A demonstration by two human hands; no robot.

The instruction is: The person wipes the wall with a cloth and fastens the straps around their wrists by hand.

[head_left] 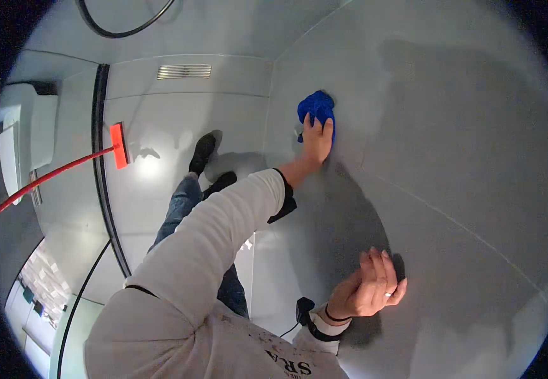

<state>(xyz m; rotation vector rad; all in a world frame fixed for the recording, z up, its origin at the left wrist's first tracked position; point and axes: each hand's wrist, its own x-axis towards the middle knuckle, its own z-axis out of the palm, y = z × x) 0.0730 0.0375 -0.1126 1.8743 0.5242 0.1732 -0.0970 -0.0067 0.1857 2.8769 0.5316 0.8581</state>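
My left hand [317, 140] presses a crumpled blue cloth [315, 106] flat against the grey wall panel [451, 126], fingers spread over it. Part of the cloth is hidden under the fingers. Lower and to the right, my right hand [369, 287] holds nothing; its fingers are loosely bent and a little apart, with a ring on one. It is close to the same panel, over its own shadow; whether it touches cannot be told. A black strap and small device [304, 311] sit at the right cuff, and another black device [282, 211] at the left cuff.
A red-handled squeegee or broom with an orange-red head [119, 145] leans at the left. A black-edged strip [100, 158] runs beside it. My shoes [204, 151] stand on the pale floor, near a metal vent [184, 71]. A black hose [122, 33] loops above.
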